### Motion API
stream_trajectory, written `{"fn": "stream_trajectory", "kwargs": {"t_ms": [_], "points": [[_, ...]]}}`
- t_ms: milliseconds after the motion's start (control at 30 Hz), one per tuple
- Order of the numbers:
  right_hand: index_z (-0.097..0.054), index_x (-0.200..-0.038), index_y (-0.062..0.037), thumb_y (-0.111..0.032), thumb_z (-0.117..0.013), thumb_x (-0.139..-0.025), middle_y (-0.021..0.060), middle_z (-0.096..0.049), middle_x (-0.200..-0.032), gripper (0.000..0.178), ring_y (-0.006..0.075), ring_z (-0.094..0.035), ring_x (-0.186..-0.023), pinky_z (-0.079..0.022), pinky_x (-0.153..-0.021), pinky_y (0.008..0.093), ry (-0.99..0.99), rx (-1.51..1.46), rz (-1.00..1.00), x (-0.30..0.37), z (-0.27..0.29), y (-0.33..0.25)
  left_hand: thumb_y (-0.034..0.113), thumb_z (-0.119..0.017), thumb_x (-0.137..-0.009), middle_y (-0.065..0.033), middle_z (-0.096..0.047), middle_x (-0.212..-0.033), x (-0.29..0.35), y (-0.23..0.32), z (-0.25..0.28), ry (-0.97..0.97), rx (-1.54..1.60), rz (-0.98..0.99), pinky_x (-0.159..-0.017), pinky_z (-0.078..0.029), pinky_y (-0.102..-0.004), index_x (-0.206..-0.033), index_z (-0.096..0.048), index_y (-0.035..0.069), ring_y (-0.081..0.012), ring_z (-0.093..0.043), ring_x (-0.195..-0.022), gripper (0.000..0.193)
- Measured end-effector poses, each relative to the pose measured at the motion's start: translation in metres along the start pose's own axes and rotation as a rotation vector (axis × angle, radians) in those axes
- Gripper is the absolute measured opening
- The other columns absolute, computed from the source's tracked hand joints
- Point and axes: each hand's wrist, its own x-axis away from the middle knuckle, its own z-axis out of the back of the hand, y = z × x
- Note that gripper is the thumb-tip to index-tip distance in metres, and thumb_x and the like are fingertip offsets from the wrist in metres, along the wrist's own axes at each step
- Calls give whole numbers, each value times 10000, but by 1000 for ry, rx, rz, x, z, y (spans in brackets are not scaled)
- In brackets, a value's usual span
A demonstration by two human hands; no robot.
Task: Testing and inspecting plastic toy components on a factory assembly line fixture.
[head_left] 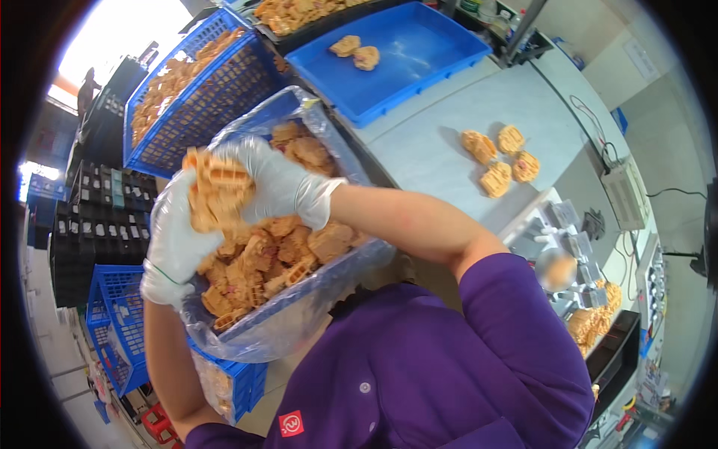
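A cluster of golden-brown waffles [218, 196] is held up between my two hands, slightly smeared by motion. My left hand [178, 238], in a whitish translucent glove with a green band at the wrist, closes around their left and lower side. From the right, my right hand [275, 178], gloved the same way, grips them with its fingers partly hidden. Both hands are above a blue crate lined with clear plastic [262, 340]. Loose waffles [258, 262] fill that crate, some with reddish spots and some showing a grid pattern.
A blue mesh crate [202, 101] full of similar pieces stands behind at the left. A blue tray [419, 78] with two waffles lies at the back of the grey table [419, 161]. Several waffles [496, 178] rest on that table. Machinery [576, 254] stands at the right.
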Motion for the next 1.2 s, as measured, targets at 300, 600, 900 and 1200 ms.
{"fn": "stream_trajectory", "kwargs": {"t_ms": [300, 600, 900, 1200], "points": [[-559, -1299, -62, 4, -782, -629, 37, -607, -1193, 709, 160, -565, -1147, -466, -1016, 317, 213, 440, -164, 118, 253, -15, 53, -729, -798, -70, -583, -1122, -161, 171, -111, -429, 546, 143, -903, -502, -322, -1267, -516, 33, -196, -579, -1039, 516], [-453, -1433, -131, -171, -817, -551, 161, -486, -1353, 955, 323, -499, -1283, -433, -1088, 372, 287, 314, -805, 281, 360, 71, 168, -784, -635, -218, -500, -1354, -236, 205, -356, -478, 387, -281, -1074, -419, -410, -1430, -373, 44, -382, -500, -1267, 903], [-322, -1514, -118, -127, -789, -609, 192, -520, -1406, 1018, 384, -470, -1333, -404, -1107, 441, 80, 879, -805, 275, 412, 88, 122, -684, -776, -230, -522, -1251, -261, 252, -385, -399, 155, -80, -963, -503, -474, -1311, -511, 151, -409, -548, -1194, 563], [-470, -1441, -101, -291, -830, -692, 183, -655, -1237, 853, 358, -611, -1184, -465, -1027, 420, -292, 998, -1100, 234, 434, 74, 279, -661, -776, -186, -692, -1056, -236, 232, -326, -337, 292, -13, -884, -538, -462, -1063, -729, 58, -366, -669, -1030, 368]]}}
